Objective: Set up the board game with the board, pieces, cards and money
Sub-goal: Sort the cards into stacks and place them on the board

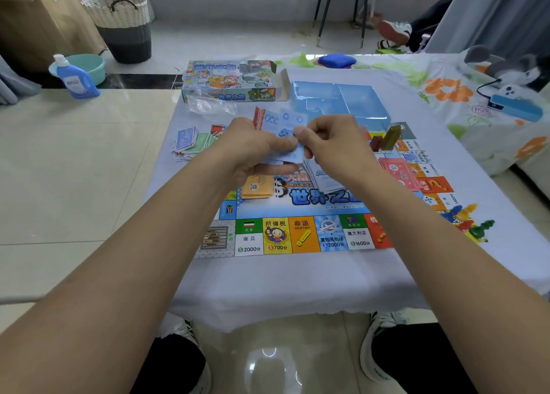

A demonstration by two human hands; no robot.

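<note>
- The game board [300, 230] lies flat on the table [268, 280], which is covered with a pale cloth; its near row of squares faces the person.
- Both hands meet above the middle of the board. The left hand [253, 149] has its grip closed around a fan of pale blue cards [282, 123], thumb laid across their faces.
- The right hand [330, 140] pinches the edge of the same blue cards between thumb and curled fingers, touching the left thumb.
- A loose pile of blue cards [324, 182] lies on the board under the right wrist; an orange card stack [257, 187] lies below the left hand.
- A pink card stack [398, 173] rests on the board's right side, with red and olive playing pieces [387, 139] just beyond it.
- Paper money [190, 142] is heaped on the cloth left of the board.
- Coloured plastic pawns [467, 221] lie off the board's right corner.
- The game box [232, 79] and the blue box tray [342, 102] sit at the far side, with a clear plastic bag [208, 105] before the box.
</note>
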